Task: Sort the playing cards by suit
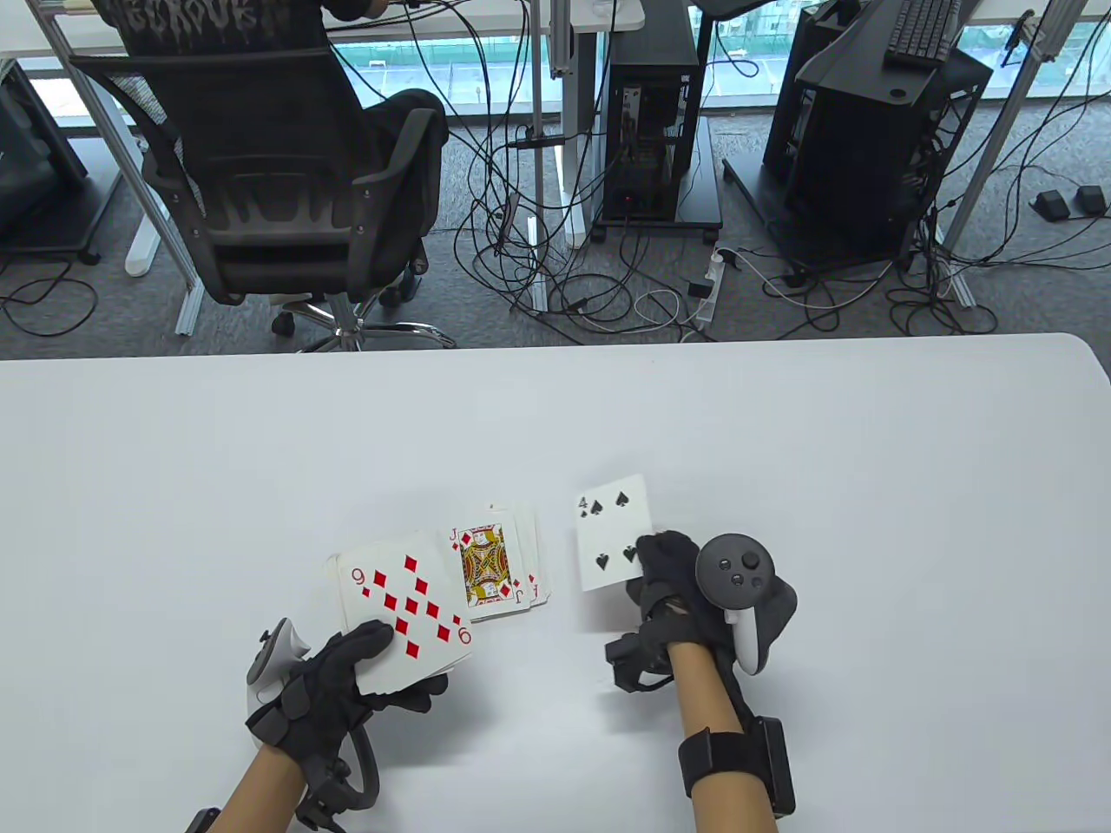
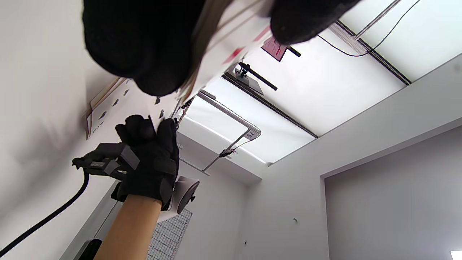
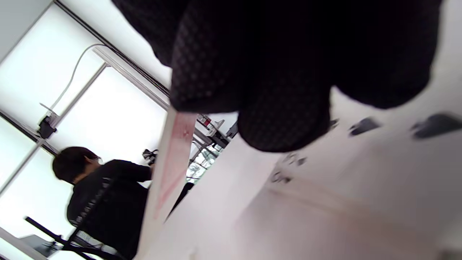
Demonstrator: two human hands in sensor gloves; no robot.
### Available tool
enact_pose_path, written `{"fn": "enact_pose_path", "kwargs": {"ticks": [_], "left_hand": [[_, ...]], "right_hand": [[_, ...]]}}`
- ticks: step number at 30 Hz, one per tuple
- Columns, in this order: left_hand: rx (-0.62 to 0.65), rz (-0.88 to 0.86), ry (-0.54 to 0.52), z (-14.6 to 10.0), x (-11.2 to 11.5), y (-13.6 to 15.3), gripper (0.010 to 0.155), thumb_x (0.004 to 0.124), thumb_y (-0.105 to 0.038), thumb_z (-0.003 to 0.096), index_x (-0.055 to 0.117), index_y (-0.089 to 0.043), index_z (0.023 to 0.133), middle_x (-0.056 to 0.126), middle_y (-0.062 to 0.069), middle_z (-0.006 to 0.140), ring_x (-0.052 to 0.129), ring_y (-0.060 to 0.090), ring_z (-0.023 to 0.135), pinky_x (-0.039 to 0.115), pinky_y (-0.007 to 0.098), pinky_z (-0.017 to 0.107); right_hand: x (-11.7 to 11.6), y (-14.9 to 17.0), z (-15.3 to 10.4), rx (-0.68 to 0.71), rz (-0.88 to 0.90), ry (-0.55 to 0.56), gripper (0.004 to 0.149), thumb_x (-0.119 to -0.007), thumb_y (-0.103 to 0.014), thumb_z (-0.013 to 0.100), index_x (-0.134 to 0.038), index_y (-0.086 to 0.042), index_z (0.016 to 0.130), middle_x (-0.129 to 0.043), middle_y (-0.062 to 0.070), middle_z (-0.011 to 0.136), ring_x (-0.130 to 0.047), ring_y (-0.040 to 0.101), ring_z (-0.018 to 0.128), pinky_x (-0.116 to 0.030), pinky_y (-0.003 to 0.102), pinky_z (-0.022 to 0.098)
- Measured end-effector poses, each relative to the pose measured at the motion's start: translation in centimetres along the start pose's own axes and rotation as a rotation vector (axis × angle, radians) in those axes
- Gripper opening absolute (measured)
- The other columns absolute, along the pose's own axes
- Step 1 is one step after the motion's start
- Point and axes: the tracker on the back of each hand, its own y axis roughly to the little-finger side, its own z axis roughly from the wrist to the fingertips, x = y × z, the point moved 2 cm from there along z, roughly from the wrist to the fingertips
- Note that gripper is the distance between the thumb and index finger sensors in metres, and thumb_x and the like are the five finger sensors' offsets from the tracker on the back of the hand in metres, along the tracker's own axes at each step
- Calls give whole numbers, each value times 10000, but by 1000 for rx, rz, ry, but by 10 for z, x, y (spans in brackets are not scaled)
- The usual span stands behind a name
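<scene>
My left hand (image 1: 364,672) grips a deck of cards (image 1: 404,612) face up near the table's front, the nine of diamonds on top. Just right of it a small pile with the jack of diamonds (image 1: 488,566) on top lies on the white table (image 1: 555,416). My right hand (image 1: 664,564) pinches the four of spades (image 1: 614,531) by its lower right corner, held face up just right of the diamond pile. In the left wrist view the right hand (image 2: 149,159) holds that card (image 2: 108,108) from below. The right wrist view shows dark fingers (image 3: 285,115) over blurred card faces.
Beyond the table's far edge a person sits in a black office chair (image 1: 278,191), with cables and computer towers (image 1: 655,113) on the floor. The table's left, right and far parts are plain white surface.
</scene>
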Motion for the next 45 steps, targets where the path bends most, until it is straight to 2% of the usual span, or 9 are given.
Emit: {"fn": "enact_pose_path", "kwargs": {"ticks": [3,4,5,12,26,28,29,30,45], "left_hand": [[2,0,-4,0,0,0,609,643,-488,674,379,-152,1108,605,214,1029,922,360,764,830,428,532],[2,-1,-6,0,0,0,535,716,-286,715,377,-152,1108,604,215,1029,920,360,765,830,428,532],[0,-1,-9,0,0,0,610,642,-488,675,376,-152,1108,603,216,1029,920,360,765,830,427,533],[0,-2,-12,0,0,-1,612,641,-490,674,376,-150,1108,603,213,1029,921,361,764,830,427,533],[-3,-2,-23,-1,0,-2,612,639,-492,674,376,-152,1108,602,216,1030,919,360,766,829,427,534],[-8,-1,-26,-1,0,-1,611,641,-489,676,374,-152,1109,601,215,1030,919,361,767,828,427,535],[-10,0,-27,-1,-1,-1,534,714,-282,719,373,-153,1110,600,216,1032,918,361,768,828,428,535],[-13,0,-29,-1,0,-1,612,640,-490,675,373,-153,1110,599,217,1032,917,362,768,828,428,535],[-25,-1,-37,-1,0,1,612,642,-488,676,372,-152,1110,597,216,1033,915,365,770,826,430,536]], "right_hand": [[7,12,4,-40,-271,8,405,-718,-212,527,-779,134,727,-956,59,348,-1000,280,308,-871,453,245],[8,14,4,-56,-311,4,408,-719,-213,527,-778,136,731,-955,61,347,-999,281,307,-870,454,245],[7,17,5,-79,-370,-6,411,-721,-212,526,-779,140,730,-954,65,342,-997,283,301,-867,457,241],[-12,18,11,-99,-736,-78,455,-726,-238,527,-768,151,758,-947,81,360,-985,299,321,-855,473,254],[-29,4,14,-100,-1042,-172,588,-706,-360,547,-724,155,830,-943,143,450,-963,369,404,-830,524,308],[-29,-12,12,-20,-975,-152,584,-705,-355,549,-722,158,829,-945,148,449,-963,375,403,-829,528,308],[-30,-20,10,16,-934,-150,582,-704,-353,549,-721,159,827,-946,148,447,-964,375,402,-829,528,307],[-31,-33,6,74,-855,-147,583,-701,-353,551,-718,160,828,-946,147,446,-964,376,400,-829,527,308],[-102,-136,-82,525,116,-539,752,-692,-434,556,-512,203,913,-853,214,620,-868,469,571,-761,596,416]]}}
